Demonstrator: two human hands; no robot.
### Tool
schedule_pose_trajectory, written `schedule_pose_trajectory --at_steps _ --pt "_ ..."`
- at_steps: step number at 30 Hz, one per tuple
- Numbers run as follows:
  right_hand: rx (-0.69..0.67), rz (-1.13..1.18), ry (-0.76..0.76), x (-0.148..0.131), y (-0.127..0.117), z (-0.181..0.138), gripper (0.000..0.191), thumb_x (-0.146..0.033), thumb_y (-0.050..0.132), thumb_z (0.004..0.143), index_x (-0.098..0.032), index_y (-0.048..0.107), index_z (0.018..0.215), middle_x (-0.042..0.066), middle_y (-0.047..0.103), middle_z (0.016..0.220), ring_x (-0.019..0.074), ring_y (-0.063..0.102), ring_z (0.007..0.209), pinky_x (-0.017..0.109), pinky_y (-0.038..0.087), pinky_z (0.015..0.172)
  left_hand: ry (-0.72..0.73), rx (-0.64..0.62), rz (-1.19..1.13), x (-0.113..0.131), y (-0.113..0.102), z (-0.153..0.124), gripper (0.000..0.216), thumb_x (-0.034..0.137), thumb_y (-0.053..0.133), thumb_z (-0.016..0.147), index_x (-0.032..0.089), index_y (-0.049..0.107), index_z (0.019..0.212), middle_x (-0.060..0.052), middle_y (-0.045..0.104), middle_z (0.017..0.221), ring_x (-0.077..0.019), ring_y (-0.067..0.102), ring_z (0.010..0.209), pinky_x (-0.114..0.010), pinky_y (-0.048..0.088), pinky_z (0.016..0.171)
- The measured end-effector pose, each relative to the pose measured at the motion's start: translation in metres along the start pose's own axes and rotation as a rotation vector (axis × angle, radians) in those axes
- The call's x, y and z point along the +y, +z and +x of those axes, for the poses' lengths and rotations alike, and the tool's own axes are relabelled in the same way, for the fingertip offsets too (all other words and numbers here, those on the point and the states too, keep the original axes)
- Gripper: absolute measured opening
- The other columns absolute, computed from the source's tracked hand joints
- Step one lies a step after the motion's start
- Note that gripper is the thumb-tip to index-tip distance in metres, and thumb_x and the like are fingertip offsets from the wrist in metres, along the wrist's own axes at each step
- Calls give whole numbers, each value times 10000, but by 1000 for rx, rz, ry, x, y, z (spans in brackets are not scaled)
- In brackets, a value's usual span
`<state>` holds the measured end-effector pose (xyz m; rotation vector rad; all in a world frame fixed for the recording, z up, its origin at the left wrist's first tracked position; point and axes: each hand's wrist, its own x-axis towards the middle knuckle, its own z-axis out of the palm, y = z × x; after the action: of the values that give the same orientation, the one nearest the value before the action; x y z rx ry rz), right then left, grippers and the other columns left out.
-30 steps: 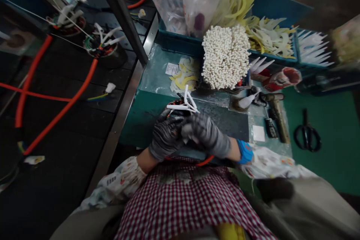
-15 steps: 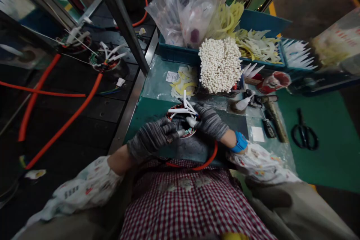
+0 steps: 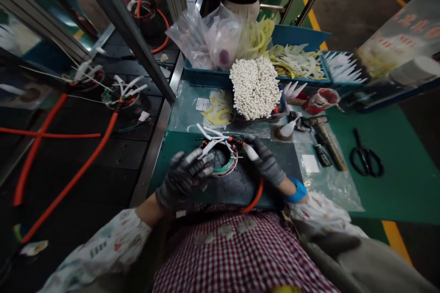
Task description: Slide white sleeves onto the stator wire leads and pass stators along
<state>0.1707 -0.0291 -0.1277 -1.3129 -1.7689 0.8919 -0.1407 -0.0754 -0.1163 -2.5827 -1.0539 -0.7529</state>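
Far left of the left grip, two more wire rings (image 3: 132, 103) with fat orange cables sit on a dark surface. The left grip (image 3: 185, 175), a gloved hand, has its fingers spread wide and holds nothing that I can see. Just right of it, between both grips, the wire ring (image 3: 227, 170) lies on the table (image 3: 409, 183). White tubes (image 3: 215, 139) look to be on its wires already, and the orange cable (image 3: 255, 198) seems joined on. The tubes stick up loose, so laying them flat looks not done; I can't tell what else is left. The right grip (image 3: 265, 162) bends close over the cable; I can't tell if it holds it. Scissors (image 3: 367, 161) lie well right of that.
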Motion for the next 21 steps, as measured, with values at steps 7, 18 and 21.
schedule_pose_trajectory --at_steps 7,18,21 --pt "154 -250 -140 12 -5 16 345 -431 578 1127 -260 799 1329 116 857 1239 309 812 1105 489 679 995 -132 153 -33 20 36 3 199 475 838 968 335 714 1036 5 832 1019 -298 737 1233 -497 592 979" --pt "275 -690 -135 -34 -8 103 230 -319 728 1015 -264 815 1220 186 671 1551 485 500 1509 777 363 1252 -295 294 28 44 44 12 245 498 863 924 320 700 966 10 852 950 -323 739 1116 -511 504 939" --pt "290 -667 -133 -38 -9 107 196 -324 727 1002 -254 813 1164 180 696 1509 492 498 1498 802 361 1235 -297 291 -8 42 46 12 250 485 887 900 329 715 994 12 849 938 -325 728 1108 -509 485 965"
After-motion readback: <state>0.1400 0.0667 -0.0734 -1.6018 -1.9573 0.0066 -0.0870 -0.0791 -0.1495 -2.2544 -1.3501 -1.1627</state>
